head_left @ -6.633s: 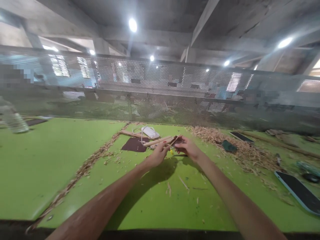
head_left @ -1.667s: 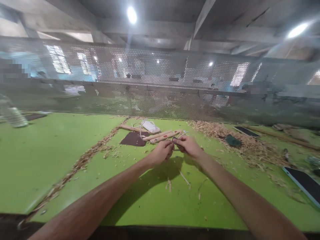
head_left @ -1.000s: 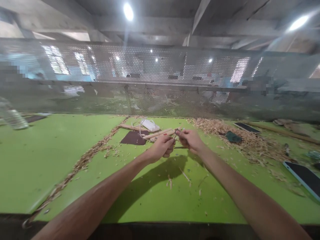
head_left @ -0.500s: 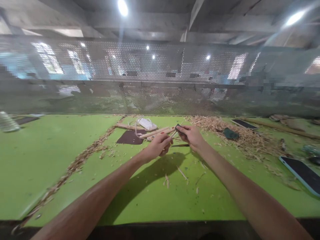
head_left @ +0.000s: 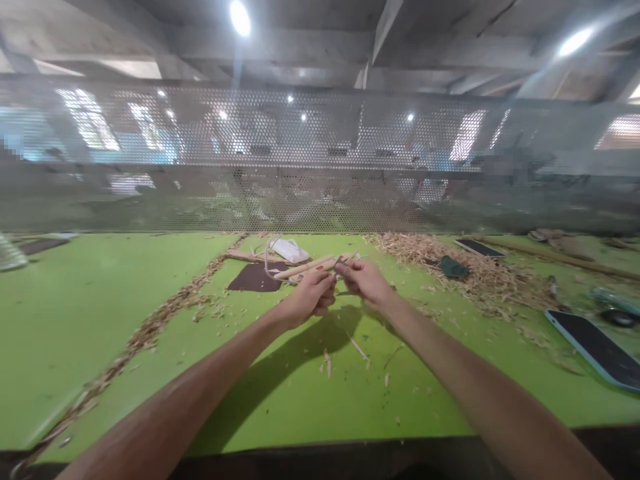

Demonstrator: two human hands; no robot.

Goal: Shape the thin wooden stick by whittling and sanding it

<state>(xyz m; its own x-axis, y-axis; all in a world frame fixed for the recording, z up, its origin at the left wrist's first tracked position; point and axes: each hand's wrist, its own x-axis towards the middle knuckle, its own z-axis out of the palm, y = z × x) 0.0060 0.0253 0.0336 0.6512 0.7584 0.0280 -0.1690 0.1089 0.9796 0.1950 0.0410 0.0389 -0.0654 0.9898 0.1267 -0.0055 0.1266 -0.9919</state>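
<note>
Left hand's (head_left: 311, 295) fingers are curled together, can't tell on what. Right hand (head_left: 369, 281) fingers pinch a small dark scrap (head_left: 341, 261) near some wooden sticks (head_left: 304, 269).

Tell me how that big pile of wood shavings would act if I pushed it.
The pile of wood shavings looks light for its size, being loose, thin strips. They'd probably tangle and drag in clumps, with small bits straying over the green table. The dark green scrap lying on them would likely ride along.
</note>
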